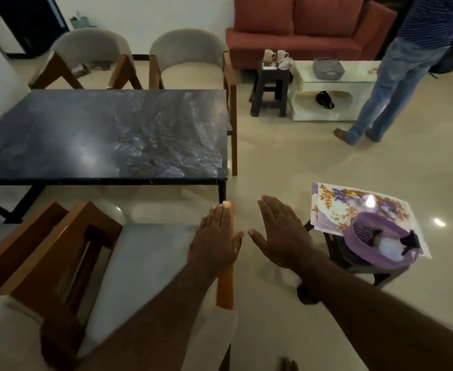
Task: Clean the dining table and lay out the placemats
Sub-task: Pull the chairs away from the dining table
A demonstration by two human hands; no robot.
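Head view: a purple basket (pixel 364 257) sits right of the table (pixel 86 135), near its front right corner, on a stack of placemats (pixel 338 202) that lies on a dark stool (pixel 335 250). Inside the basket are a white fluffy lump (pixel 388 250), a small dark object (pixel 410 241) and something dark and ribbed (pixel 364 231); what each is cannot be told. The placemats are pale and glossy, printed with purple flowers and orange-brown leaves, and their far corner sticks out past the stool. Beyond the table's far right corner, a grey basket (pixel 328 67) rests on a low white stand (pixel 327 108), its contents hidden. Two mugs (pixel 275 55) stand on a second dark stool (pixel 269 87) just beside the stand. The table's top is dark, glossy, blue-black stone with pale veins and bright reflections. In front of the table's right corner, the left hand (pixel 217 236) is flat with fingers straight over a chair's wooden arm (pixel 225 285), holding nothing. The right hand (pixel 281 231) is likewise flat and empty, between that chair and the placemats.
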